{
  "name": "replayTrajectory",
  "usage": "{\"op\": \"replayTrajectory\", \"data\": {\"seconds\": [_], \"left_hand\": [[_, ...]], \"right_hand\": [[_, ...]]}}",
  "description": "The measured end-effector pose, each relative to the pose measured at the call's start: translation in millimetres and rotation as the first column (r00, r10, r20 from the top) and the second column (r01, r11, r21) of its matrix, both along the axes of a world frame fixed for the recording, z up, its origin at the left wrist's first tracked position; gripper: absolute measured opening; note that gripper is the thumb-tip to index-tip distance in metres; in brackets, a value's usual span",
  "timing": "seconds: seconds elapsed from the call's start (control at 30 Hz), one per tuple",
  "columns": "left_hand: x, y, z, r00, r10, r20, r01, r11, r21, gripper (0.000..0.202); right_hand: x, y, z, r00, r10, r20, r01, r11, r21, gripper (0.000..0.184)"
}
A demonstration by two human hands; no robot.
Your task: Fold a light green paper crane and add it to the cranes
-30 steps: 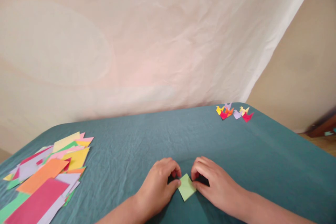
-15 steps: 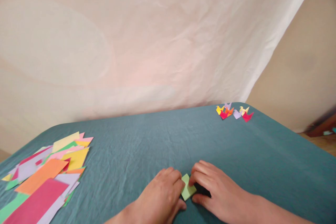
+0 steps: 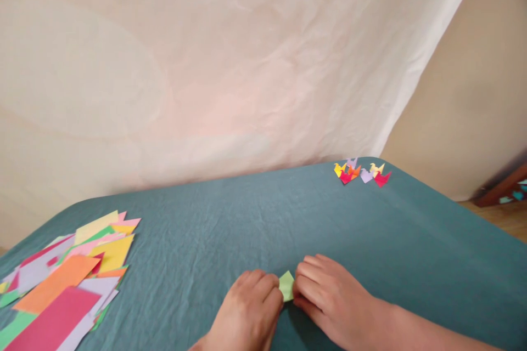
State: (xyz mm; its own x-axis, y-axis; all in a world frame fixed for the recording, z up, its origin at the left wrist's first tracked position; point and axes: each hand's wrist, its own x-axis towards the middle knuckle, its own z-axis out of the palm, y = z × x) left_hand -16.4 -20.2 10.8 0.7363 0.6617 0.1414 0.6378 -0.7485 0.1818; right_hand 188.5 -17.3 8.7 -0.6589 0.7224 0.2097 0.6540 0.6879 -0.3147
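A small folded light green paper [image 3: 287, 286] lies on the teal tablecloth [image 3: 230, 219] near the front edge. My left hand [image 3: 249, 312] has its fingers curled and pressed on the paper's left side. My right hand [image 3: 327, 296] covers the paper's right side with its fingertips bent down on it. Only a small green corner shows between the two hands.
A loose pile of coloured paper sheets [image 3: 61, 279] lies at the front left. Several small folded paper figures [image 3: 361, 171] sit at the table's far right corner. A cream cloth backdrop [image 3: 206, 66] hangs behind the table.
Both hands have closed in over the green paper, so less of it shows than before. The view has shifted slightly.
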Motion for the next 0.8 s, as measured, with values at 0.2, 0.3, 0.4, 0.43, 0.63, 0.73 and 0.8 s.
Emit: {"op": "replayTrajectory", "data": {"seconds": [0.2, 0.3, 0.4, 0.43, 0.63, 0.73, 0.8], "left_hand": [[3, 0, 9.3, 0.948, 0.246, 0.203, -0.193, 0.949, -0.249, 0.008], [4, 1, 13.7, 0.938, 0.280, 0.205, -0.210, 0.928, -0.307, 0.005], [6, 2, 15.3, 0.936, 0.284, 0.208, -0.211, 0.925, -0.316, 0.007], [6, 2, 15.4, 0.935, 0.285, 0.210, -0.211, 0.926, -0.314, 0.009], [7, 3, 13.1, 0.929, 0.311, 0.199, -0.237, 0.916, -0.322, 0.008], [7, 3, 11.1, 0.927, 0.322, 0.191, -0.247, 0.910, -0.332, 0.007], [7, 3, 10.6, 0.927, 0.325, 0.187, -0.249, 0.906, -0.344, 0.006]], "right_hand": [[3, -1, -0.5, 0.993, -0.075, -0.091, 0.063, 0.990, -0.128, 0.010], [3, 1, 1.6, 0.985, -0.124, -0.124, 0.099, 0.977, -0.188, 0.010], [2, 2, 2.8, 0.981, -0.150, -0.123, 0.122, 0.970, -0.208, 0.010], [1, 1, 2.9, 0.980, -0.155, -0.123, 0.127, 0.969, -0.210, 0.010], [1, 0, 0.6, 0.975, -0.184, -0.122, 0.158, 0.967, -0.198, 0.011], [-1, 0, -0.7, 0.971, -0.205, -0.123, 0.181, 0.966, -0.183, 0.011], [-2, 0, -1.5, 0.967, -0.221, -0.123, 0.198, 0.964, -0.177, 0.010]]}}
